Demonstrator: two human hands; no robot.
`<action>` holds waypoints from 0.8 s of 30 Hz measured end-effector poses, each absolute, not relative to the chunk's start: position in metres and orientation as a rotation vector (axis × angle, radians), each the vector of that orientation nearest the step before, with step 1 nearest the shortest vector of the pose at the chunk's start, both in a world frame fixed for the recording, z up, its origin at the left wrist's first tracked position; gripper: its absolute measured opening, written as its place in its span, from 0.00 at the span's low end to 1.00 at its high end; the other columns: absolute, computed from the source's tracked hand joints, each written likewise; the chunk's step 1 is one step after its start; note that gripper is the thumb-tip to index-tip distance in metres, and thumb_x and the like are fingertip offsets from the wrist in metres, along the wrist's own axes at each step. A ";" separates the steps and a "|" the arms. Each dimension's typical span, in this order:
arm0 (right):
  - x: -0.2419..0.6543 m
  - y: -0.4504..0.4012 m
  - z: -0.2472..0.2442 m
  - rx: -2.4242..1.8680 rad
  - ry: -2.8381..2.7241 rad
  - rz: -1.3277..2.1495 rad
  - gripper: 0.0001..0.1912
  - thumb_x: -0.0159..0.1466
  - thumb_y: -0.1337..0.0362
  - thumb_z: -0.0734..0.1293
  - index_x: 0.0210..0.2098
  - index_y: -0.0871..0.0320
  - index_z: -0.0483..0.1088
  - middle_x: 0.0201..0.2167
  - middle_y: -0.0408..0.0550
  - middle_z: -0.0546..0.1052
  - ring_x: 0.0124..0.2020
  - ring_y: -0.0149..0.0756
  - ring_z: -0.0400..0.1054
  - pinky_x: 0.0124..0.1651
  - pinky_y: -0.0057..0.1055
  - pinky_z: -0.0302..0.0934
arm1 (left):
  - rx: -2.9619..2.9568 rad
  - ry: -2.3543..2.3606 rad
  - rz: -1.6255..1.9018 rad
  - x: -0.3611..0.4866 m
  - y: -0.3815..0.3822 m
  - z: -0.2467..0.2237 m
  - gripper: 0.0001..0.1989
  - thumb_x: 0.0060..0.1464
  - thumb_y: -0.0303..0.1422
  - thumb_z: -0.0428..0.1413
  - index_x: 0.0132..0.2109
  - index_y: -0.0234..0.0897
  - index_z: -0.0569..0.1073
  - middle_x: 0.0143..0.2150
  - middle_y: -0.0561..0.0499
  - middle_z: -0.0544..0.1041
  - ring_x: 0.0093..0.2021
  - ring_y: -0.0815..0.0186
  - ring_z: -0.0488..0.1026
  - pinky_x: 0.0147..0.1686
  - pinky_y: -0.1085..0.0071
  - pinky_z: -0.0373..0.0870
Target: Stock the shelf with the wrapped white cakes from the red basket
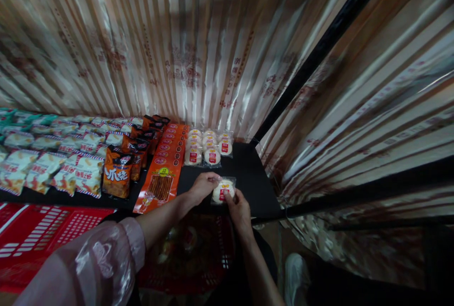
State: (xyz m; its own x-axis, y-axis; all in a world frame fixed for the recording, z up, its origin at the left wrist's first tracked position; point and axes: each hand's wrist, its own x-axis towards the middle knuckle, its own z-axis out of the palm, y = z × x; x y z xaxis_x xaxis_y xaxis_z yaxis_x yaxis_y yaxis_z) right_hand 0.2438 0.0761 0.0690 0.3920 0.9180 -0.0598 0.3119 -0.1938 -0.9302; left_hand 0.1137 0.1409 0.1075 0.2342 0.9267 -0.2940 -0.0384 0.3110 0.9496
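Because the left hand (203,188) seems to pinch only the upper-left corner of the clear packet (227,187) just below the frame's centre, while the right hand (240,211) grips its right side, slick film could slip from the fingers. Near the black shelf's (260,187) front edge, a slip could tip it into the red basket (222,244) at bottom centre; a backward bump could skew the matching packets (212,156) behind.

I observe a black shelf (260,187) bearing rows of white snack packets (87,173), orange-and-black packets (117,173), overlapping orange packs (161,169), and, towards its right end, three columns of clear-wrapped round cakes (209,147)
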 end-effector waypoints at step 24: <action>0.300 0.172 0.067 -2.199 -1.243 0.384 0.23 0.61 0.49 0.58 0.42 0.60 0.72 0.33 0.52 0.77 0.33 0.39 0.70 0.34 0.29 0.57 | 1.597 1.413 0.771 0.177 0.211 0.096 0.18 0.50 0.18 0.49 0.49 0.30 0.70 0.45 0.44 0.77 0.45 0.66 0.73 0.50 0.71 0.67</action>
